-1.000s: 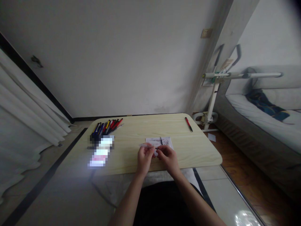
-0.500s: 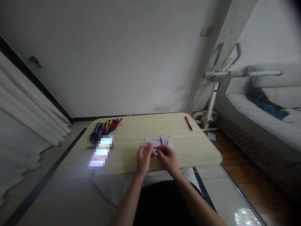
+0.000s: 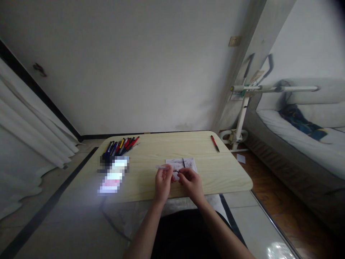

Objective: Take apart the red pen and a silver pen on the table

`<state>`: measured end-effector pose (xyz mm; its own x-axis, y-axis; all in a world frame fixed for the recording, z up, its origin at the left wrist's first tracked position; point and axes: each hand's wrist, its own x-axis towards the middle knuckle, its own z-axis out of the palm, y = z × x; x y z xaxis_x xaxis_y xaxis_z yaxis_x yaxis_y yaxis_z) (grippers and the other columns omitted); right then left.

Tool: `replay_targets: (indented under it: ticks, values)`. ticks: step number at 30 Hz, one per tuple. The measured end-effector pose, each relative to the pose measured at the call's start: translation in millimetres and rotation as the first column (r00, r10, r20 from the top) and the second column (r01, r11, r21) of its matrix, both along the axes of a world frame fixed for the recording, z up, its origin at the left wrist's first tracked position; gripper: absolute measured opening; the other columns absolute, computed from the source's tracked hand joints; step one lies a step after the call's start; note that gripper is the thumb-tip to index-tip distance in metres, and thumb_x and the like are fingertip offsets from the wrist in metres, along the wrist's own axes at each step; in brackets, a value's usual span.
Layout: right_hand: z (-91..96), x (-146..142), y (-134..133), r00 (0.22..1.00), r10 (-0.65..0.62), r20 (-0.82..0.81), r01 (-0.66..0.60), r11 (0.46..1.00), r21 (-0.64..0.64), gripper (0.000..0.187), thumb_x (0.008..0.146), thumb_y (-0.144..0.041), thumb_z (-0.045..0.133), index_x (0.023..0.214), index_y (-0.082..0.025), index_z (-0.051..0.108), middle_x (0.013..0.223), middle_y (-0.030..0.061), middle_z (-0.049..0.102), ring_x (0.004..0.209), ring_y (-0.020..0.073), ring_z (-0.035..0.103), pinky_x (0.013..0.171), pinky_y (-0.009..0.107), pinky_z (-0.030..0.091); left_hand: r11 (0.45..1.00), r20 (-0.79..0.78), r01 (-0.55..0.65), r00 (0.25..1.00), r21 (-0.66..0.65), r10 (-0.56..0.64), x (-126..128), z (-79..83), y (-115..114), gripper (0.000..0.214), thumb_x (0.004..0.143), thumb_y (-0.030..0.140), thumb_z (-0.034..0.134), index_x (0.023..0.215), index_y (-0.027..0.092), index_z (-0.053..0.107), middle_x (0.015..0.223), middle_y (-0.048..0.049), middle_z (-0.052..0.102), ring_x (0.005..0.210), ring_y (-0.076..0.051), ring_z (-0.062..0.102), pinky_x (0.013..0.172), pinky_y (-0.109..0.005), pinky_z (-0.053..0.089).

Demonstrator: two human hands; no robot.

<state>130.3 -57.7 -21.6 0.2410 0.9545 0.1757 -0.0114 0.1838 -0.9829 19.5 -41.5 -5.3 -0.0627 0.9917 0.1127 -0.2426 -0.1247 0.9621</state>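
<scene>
My left hand [image 3: 162, 182] pinches a thin clear pen barrel [image 3: 161, 167] that sticks out to the left. My right hand [image 3: 191, 181] is closed close beside it, its fingertips meeting the barrel's right end around a small dark piece I cannot make out. Both hands hover over the near edge of a light wooden table [image 3: 151, 154]. Just behind them lies a small printed paper [image 3: 181, 163] with a short dark stick [image 3: 183, 162] on it.
A bundle of several coloured pens [image 3: 121, 145] lies at the table's back left, beside a blurred patch. A single red pen [image 3: 215, 143] lies at the back right. A white stand [image 3: 241, 118] and a bed [image 3: 302, 136] are to the right, curtains on the left.
The hands stay together on the pen barrel and have shifted slightly left. The view has tilted a little; nothing on the table has moved.
</scene>
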Motion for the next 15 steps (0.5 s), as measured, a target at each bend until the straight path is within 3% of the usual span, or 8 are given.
replay_targets:
  ticks: [7,10,15]
  values:
    - [-0.1,-1.6,-3.1,0.997,-0.035,0.069,0.033,0.999,0.035,0.017,0.073,-0.03,0.059,0.082,-0.016,0.059,0.069,0.0026,0.063,0.054,0.013,0.057,0.05,0.024,0.047,1.0,0.016,-0.013,1.0,0.017,0.012,-0.7,-2.5,1.7,0.026,0.075,0.037,0.058,0.088,0.016,0.05,0.069,0.001,0.058,0.047,-0.006,0.048,0.046,-0.018,0.039]
    - [4.8,4.7,-10.8,0.965,-0.107,0.239,0.078,0.989,0.129,0.015,0.076,-0.028,0.056,0.085,-0.017,0.06,0.071,0.0037,0.064,0.061,0.0146,0.059,0.057,0.026,0.048,1.0,0.022,-0.014,1.0,0.02,0.013,-0.5,-2.4,1.4,0.025,0.077,0.037,0.056,0.089,0.016,0.049,0.074,-0.0013,0.061,0.047,-0.006,0.048,0.046,-0.019,0.039]
    - [21.7,35.9,-8.8,0.844,-0.228,0.485,0.115,0.961,0.251,0.017,0.078,-0.028,0.053,0.087,-0.016,0.062,0.071,0.0044,0.064,0.061,0.0151,0.057,0.06,0.027,0.047,1.0,0.021,-0.014,1.0,0.014,0.013,-0.3,-3.0,1.3,0.027,0.076,0.039,0.056,0.089,0.016,0.048,0.075,-0.003,0.063,0.045,-0.007,0.049,0.044,-0.019,0.037]
